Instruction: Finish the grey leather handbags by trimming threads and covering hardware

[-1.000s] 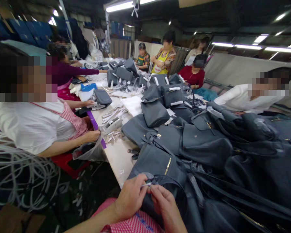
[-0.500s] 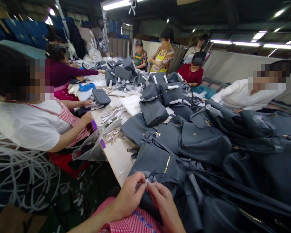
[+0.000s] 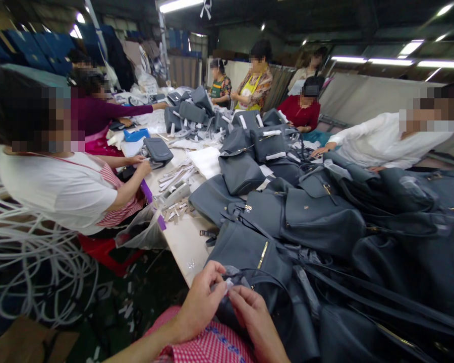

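Both hands meet over a dark blue-grey bag (image 3: pixel 245 247) with a gold zip, at the near edge of the table. My left hand (image 3: pixel 204 297) is closed in a pinch on a small white wrapping piece (image 3: pixel 229 284). Close beside it, my right hand (image 3: pixel 247 307) pinches at the same small piece with thumb and forefinger. Clear plastic film (image 3: pixel 232 271) and a thin dark strap (image 3: pixel 276 280) lie just beyond the fingertips. What exactly is between the fingers is partly hidden.
More dark bags (image 3: pixel 321 212) are heaped to the right and ahead. A tape dispenser (image 3: pixel 174 194) and paper strips (image 3: pixel 174 176) lie on the pale table (image 3: pixel 181 239). Co-workers sit around it. At the left are a red stool (image 3: pixel 106 254) and coiled white tubing (image 3: pixel 41 272).
My hands stay together, with the fingers shifted slightly around the white piece. The co-worker at left leans in and moves a hand toward a small bag. The right co-worker's arm now reaches toward the heap.
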### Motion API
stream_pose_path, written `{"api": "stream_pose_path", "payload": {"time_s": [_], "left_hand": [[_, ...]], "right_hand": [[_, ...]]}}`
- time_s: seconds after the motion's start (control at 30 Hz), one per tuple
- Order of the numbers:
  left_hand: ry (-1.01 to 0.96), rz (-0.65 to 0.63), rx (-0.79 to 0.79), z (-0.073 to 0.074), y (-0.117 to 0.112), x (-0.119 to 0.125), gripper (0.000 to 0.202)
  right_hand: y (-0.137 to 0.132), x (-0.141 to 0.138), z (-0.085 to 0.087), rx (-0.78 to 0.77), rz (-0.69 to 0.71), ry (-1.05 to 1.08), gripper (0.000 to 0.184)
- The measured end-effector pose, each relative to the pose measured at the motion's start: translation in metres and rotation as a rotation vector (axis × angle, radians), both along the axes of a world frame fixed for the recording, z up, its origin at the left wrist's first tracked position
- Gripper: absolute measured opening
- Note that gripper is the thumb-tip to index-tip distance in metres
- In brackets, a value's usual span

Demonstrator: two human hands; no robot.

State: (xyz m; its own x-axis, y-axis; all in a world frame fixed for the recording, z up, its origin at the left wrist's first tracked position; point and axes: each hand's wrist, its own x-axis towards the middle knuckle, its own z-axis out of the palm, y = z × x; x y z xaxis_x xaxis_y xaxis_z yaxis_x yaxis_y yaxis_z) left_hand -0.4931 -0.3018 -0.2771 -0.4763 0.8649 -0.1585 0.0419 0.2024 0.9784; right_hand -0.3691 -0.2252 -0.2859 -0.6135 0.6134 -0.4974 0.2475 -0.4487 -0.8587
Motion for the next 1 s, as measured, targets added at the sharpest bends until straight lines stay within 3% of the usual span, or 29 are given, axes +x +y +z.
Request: {"api": "stream_pose_path", "payload": {"time_s": [0.17, 0.4, 0.57, 0.7, 1.0], "left_hand": [[-0.315, -0.037, -0.075, -0.005, 0.004, 0.004, 0.012], [-0.36, 0.059, -0.084, -0.017, 0.001, 0.006, 0.023], [-0.658, -0.001, 0.026, -0.019, -0.005, 0.004, 0.035], [-0.826, 0.006, 0.011, -0.016, -0.007, 0.004, 0.036], [-0.81, 0.015, -0.014, -0.021, -0.007, 0.007, 0.034]], "right_hand": [[0.001, -0.004, -0.004, -0.022, -0.047, -0.013, 0.044], [-0.002, -0.013, -0.006, -0.169, -0.211, 0.091, 0.059], [-0.004, -0.01, -0.005, -0.399, -0.223, 0.32, 0.047], [-0.004, -0.006, -0.005, -0.536, -0.187, 0.495, 0.046], [-0.003, -0.006, -0.008, -0.413, -0.17, 0.406, 0.059]]}}
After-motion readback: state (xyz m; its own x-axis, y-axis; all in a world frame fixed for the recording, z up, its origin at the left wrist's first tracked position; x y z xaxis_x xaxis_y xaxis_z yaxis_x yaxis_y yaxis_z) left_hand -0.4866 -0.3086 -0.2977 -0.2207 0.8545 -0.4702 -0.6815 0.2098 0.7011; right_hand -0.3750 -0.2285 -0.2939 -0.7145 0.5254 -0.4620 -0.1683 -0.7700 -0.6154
